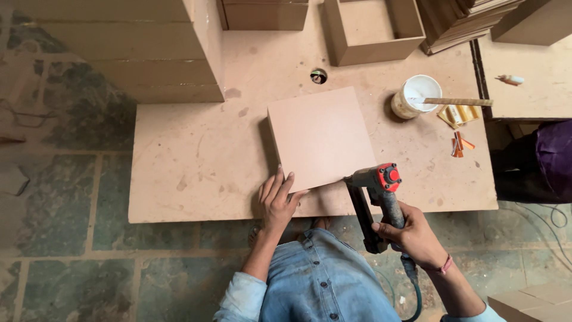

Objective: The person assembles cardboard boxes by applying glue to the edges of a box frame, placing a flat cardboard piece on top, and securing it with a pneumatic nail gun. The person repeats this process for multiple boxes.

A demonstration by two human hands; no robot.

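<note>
The square fibreboard box [320,136] sits bottom-up near the front edge of the low bench [196,173], its flat tan panel facing up. The person's left hand [275,200] lies released, fingers spread flat, pressing on the box's near left corner, with the fingertips on the panel and the heel of the hand hanging over the bench's edge. Just to the right, the right hand [411,234] is clenched around the grip of a nail gun [376,200], whose grey head with a red cap touches the near right corner of the box. A dark hose runs down from the gun's handle past the wrist.

Farther back on the bench, to the right of the box and well apart from both hands, stands a white tub [416,95] holding pale glue, with a wooden stick [459,102] resting across its rim and pointing right. Near it lie some small yellow and orange scraps [459,122]. At the back edge an open fibreboard box [372,30] stands upright; its inside looks bare as far as can be seen. A tall stack of fibreboard panels [137,53] fills the back left corner, and a small round hole [319,76] shows in the bench top between the stack and the open box. The floor around is grey-green stone slabs.
</note>
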